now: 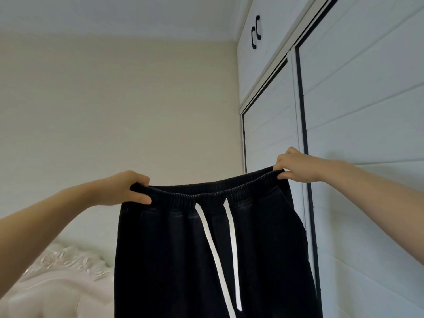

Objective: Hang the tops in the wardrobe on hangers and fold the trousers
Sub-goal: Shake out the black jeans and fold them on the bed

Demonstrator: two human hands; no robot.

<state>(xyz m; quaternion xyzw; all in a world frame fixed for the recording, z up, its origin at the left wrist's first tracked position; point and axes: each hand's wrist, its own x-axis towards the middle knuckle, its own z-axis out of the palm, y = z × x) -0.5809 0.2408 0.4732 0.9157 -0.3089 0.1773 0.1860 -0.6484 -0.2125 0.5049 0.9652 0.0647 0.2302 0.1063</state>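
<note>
Head view, tilted upward, takes in a pair of black drawstring trousers (206,249) held up in the air in front of the person; the elastic waistband (206,191) is stretched sideways between both hands, sagging slightly in the middle, and the legs hang straight down out of the bottom of the view; two white drawstring ends (231,237) dangle from the front of the waistband. The left hand (125,188) grips the left end of the waistband, fingers curled over its top edge and thumb pressed beneath; the right hand (296,166) pinches the right end, fingers and thumb closed on the gathered fabric, a little higher than the left. Behind the trousers on the right stands a white wardrobe (367,111) with dark-edged sliding doors, closed, and two black handles (256,32) on the upper cabinet above them; a cream wall (114,99) fills the left; a pale carved headboard (57,271) shows at lower left.
</note>
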